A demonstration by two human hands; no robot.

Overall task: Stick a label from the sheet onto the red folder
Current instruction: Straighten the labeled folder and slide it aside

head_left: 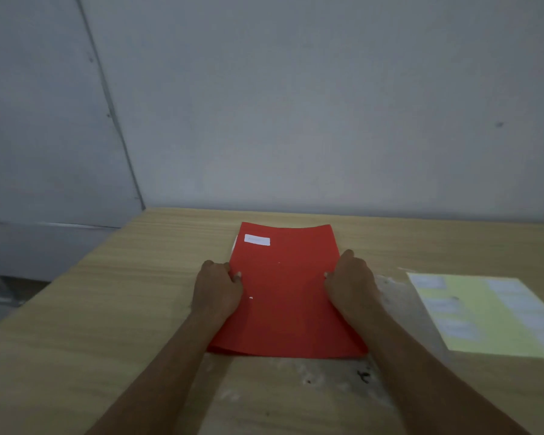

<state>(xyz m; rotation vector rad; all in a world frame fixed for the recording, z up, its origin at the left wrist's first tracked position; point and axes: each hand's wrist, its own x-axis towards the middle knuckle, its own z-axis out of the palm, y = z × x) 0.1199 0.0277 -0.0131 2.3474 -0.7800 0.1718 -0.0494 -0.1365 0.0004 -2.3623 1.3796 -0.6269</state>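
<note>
Red folder lay flat on the wooden table in the head view, straight ahead of me and near the grey wall; its far edge curved up a little; a white label sat stuck on its far left corner, and a sliver of white paper showed past the left edge just beside that corner. My left hand clasped the folder's left edge, fingers curled over onto the red cover; my right hand clasped the right edge the same way, fingertips on the cover and the rest of the hand off to the side; both grips were closed on the folder. The label sheet, pale yellow with several pale rectangular labels on it, lay on the table well to my right, apart from the folder and untouched by either hand; a whitish scuffed patch marked the tabletop near the folder's near edge.
</note>
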